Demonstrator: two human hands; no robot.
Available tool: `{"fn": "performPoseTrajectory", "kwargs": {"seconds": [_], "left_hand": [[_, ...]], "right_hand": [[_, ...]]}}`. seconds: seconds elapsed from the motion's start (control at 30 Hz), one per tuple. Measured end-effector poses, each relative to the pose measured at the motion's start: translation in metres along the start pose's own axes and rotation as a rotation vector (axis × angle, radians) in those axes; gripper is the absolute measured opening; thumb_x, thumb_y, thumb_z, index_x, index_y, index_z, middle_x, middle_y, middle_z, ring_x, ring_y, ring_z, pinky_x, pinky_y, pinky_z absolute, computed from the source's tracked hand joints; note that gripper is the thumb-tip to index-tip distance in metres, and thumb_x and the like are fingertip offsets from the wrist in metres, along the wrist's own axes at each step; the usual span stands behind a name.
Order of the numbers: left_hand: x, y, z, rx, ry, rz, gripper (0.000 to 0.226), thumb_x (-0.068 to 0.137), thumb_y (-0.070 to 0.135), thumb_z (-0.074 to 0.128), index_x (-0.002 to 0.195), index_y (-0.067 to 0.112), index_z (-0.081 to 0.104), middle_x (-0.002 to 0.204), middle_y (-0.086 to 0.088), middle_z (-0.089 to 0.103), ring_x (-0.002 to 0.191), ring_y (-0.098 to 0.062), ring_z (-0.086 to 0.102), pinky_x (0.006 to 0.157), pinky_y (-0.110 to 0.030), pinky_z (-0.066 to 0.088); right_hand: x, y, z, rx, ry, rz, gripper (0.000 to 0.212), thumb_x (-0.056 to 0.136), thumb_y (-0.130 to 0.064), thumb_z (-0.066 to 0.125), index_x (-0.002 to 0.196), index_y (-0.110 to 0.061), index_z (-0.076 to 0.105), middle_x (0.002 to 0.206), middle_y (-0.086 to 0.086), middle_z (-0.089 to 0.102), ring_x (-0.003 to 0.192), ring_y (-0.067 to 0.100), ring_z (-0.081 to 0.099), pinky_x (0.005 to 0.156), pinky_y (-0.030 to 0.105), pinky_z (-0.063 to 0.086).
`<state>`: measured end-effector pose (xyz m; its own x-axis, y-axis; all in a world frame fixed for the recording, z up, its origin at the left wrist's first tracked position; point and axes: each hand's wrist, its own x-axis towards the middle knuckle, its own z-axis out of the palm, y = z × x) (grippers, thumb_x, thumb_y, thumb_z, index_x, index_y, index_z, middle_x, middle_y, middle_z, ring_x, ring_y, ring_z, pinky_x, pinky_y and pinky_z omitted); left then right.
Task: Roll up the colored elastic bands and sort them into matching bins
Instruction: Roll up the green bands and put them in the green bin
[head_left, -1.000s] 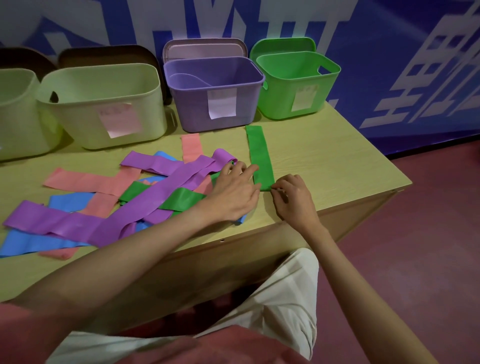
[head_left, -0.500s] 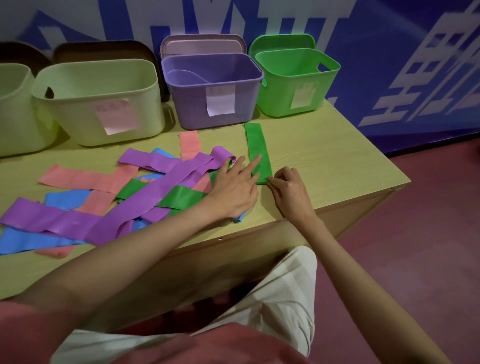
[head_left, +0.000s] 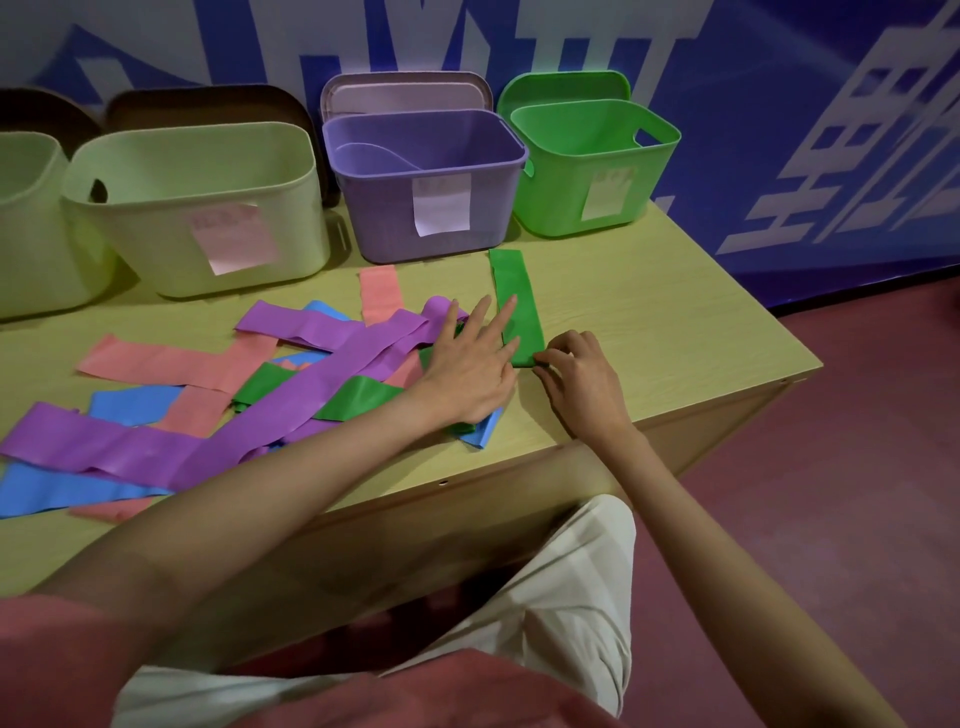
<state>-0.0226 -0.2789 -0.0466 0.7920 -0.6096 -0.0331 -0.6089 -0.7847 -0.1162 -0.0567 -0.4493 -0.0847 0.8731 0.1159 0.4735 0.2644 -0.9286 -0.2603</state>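
Task barely begun: green band (head_left: 517, 306) lies flat just in front of green bin (head_left: 587, 171), roll only started at near end. Bins show no rolled bands inside; pile of bands (head_left: 270, 374) left of green band, unsorted.

Left hand (head_left: 467, 364) flat, fingers now straightened onto band. Right hand (head_left: 582, 374) pinches near end, as before.

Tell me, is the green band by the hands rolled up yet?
Not yet. The green band lies mostly flat; only its near end curls under the right hand.
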Motion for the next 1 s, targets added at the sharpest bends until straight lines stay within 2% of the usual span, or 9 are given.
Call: {"fn": "performPoseTrajectory", "kwargs": {"seconds": [0.17, 0.27, 0.37, 0.5, 0.6, 0.7, 0.77, 0.87, 1.0], "left_hand": [[0.005, -0.008, 0.003, -0.218, 0.068, -0.036, 0.046, 0.097, 0.044, 0.038, 0.135, 0.023, 0.050, 0.158, -0.012, 0.011, 0.144, -0.031, 0.006, 0.115, -0.052, 0.008], [0.008, -0.007, 0.004, -0.316, 0.223, -0.035, 0.038, 0.091, 0.039, 0.057, 0.121, 0.016, 0.060, 0.134, -0.007, 0.048, 0.126, -0.025, 0.035, 0.103, -0.039, 0.027], [0.014, -0.005, 0.003, -0.395, 0.279, -0.041, 0.036, 0.084, 0.040, 0.066, 0.111, 0.016, 0.065, 0.110, -0.002, 0.060, 0.107, -0.020, 0.044, 0.090, -0.032, 0.033], [0.022, -0.004, 0.004, -0.467, 0.261, -0.046, 0.031, 0.081, 0.035, 0.071, 0.102, 0.013, 0.066, 0.100, -0.003, 0.064, 0.098, -0.020, 0.048, 0.081, -0.028, 0.034], [0.026, -0.005, 0.004, -0.538, 0.239, -0.060, 0.024, 0.083, 0.029, 0.070, 0.097, 0.010, 0.067, 0.098, -0.005, 0.065, 0.098, -0.021, 0.050, 0.080, -0.028, 0.036], [0.025, -0.006, 0.000, -0.484, 0.213, -0.030, 0.022, 0.090, 0.029, 0.061, 0.101, 0.010, 0.066, 0.103, -0.005, 0.063, 0.102, -0.021, 0.047, 0.085, -0.031, 0.033], [0.020, -0.007, -0.004, -0.481, 0.217, -0.013, 0.021, 0.092, 0.029, 0.058, 0.101, 0.011, 0.066, 0.104, -0.004, 0.063, 0.102, -0.021, 0.048, 0.088, -0.032, 0.033], [0.003, -0.010, -0.010, -0.566, 0.230, -0.002, 0.017, 0.091, 0.026, 0.060, 0.097, 0.011, 0.066, 0.099, -0.002, 0.063, 0.097, -0.019, 0.049, 0.087, -0.031, 0.037], [-0.029, -0.016, -0.029, -0.835, 0.180, -0.007, 0.008, 0.089, 0.018, 0.063, 0.092, 0.012, 0.067, 0.083, 0.006, 0.059, 0.078, -0.009, 0.052, 0.072, -0.023, 0.043]], "right_hand": [[0.006, 0.003, 0.000, 0.019, -0.027, 0.011, 0.013, 0.088, -0.014, 0.068, 0.095, -0.007, 0.075, 0.090, 0.010, 0.060, 0.088, 0.029, 0.055, 0.050, 0.034, 0.048], [0.006, 0.006, -0.001, 0.014, -0.047, 0.005, 0.013, 0.088, -0.013, 0.068, 0.096, -0.008, 0.076, 0.093, 0.011, 0.060, 0.089, 0.029, 0.055, 0.050, 0.032, 0.046], [0.006, 0.007, -0.001, 0.013, -0.057, 0.011, 0.015, 0.089, -0.014, 0.065, 0.100, -0.009, 0.075, 0.096, 0.011, 0.059, 0.091, 0.028, 0.053, 0.053, 0.031, 0.044], [0.002, 0.009, 0.003, 0.061, -0.060, 0.043, 0.023, 0.089, -0.007, 0.062, 0.109, -0.009, 0.073, 0.103, 0.014, 0.058, 0.094, 0.030, 0.054, 0.060, 0.036, 0.050], [-0.001, 0.011, 0.005, 0.139, -0.055, 0.114, 0.031, 0.085, -0.001, 0.059, 0.113, -0.009, 0.071, 0.109, 0.016, 0.056, 0.100, 0.033, 0.051, 0.079, 0.040, 0.048], [0.001, 0.007, 0.001, 0.232, -0.102, 0.247, 0.036, 0.080, -0.011, 0.059, 0.113, -0.012, 0.071, 0.120, 0.013, 0.053, 0.111, 0.028, 0.046, 0.096, 0.040, 0.042], [0.001, 0.002, -0.003, 0.308, -0.094, 0.290, 0.037, 0.073, -0.020, 0.061, 0.108, -0.013, 0.073, 0.124, 0.009, 0.054, 0.114, 0.026, 0.045, 0.098, 0.039, 0.039], [-0.006, -0.008, -0.013, 0.439, -0.013, 0.243, 0.024, 0.076, -0.012, 0.076, 0.100, -0.014, 0.074, 0.122, 0.007, 0.058, 0.111, 0.026, 0.052, 0.095, 0.039, 0.044], [-0.015, -0.029, -0.038, 0.633, 0.025, 0.161, 0.020, 0.081, -0.009, 0.074, 0.101, -0.015, 0.073, 0.107, 0.001, 0.067, 0.106, 0.015, 0.060, 0.091, 0.029, 0.047]]}}
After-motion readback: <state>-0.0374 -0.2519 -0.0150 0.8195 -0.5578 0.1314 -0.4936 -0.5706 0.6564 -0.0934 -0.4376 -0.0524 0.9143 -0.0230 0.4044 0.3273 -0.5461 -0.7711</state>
